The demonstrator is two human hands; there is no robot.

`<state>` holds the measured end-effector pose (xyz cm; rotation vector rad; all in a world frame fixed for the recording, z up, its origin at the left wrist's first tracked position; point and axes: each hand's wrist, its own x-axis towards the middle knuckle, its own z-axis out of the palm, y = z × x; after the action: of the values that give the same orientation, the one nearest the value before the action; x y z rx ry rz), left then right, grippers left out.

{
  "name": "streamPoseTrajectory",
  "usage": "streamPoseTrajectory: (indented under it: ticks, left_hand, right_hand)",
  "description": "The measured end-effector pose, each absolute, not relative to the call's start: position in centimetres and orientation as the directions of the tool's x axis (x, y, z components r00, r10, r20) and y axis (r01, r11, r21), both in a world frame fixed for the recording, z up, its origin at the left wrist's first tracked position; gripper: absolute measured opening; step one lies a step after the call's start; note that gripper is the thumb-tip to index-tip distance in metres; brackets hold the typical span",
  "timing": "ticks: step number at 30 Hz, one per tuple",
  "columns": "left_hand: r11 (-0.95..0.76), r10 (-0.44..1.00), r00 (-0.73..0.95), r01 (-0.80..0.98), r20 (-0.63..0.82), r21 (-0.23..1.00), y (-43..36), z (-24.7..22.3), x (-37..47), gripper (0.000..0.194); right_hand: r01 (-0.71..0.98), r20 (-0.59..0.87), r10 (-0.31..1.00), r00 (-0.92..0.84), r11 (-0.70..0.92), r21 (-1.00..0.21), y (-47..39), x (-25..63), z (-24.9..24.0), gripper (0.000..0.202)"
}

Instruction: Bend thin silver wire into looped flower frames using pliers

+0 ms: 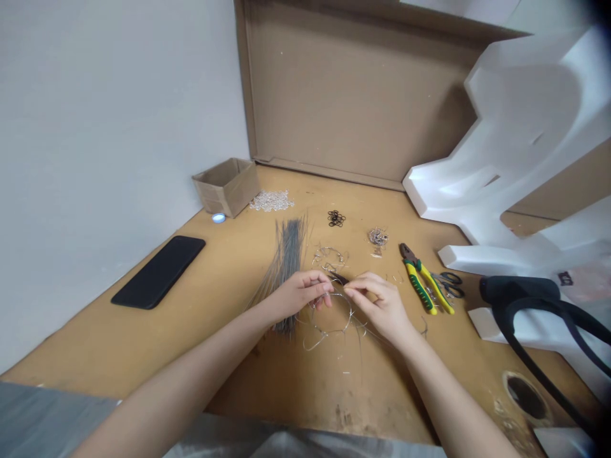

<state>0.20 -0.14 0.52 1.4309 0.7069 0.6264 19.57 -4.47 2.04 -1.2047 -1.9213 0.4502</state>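
Observation:
My left hand point(311, 292) pinches a thin wire at the middle of the table, beside a bundle of grey wires point(289, 254). Close on its right, my right hand point(375, 299) has thumb and forefinger pressed together on the wire too, with a dark pointed tool tip point(338, 278) showing near its fingers. A wire ring with small twisted knots point(334, 331) hangs below and between both hands. Just beyond the fingers lies another knotted wire ring point(329, 249) on the table.
Yellow-green pliers point(420, 280) and scissors point(451, 284) lie right, near white foam point(458, 254) and a black strap point(520, 331). Farther back are black rings point(337, 219), a coiled metal pile point(378, 237), clear beads point(272, 201) and a cardboard box point(231, 191). A black phone point(159, 272) lies left.

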Motion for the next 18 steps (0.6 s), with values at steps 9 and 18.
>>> streamPoseTrajectory:
  ticks: [9, 18]
  left_hand:
    - [0.063, 0.761, 0.647, -0.008, -0.042, 0.998, -0.08, 0.21, 0.09, 0.024]
    - [0.077, 0.769, 0.638, -0.036, -0.037, 0.996, -0.16, 0.53, 0.18, 0.022]
  right_hand:
    - [0.575, 0.527, 0.825, -0.204, 0.537, -0.617, -4.59, 19.67, 2.42, 0.010]
    - [0.570, 0.542, 0.824, -0.165, 0.529, -0.629, -4.47, 19.53, 2.57, 0.009]
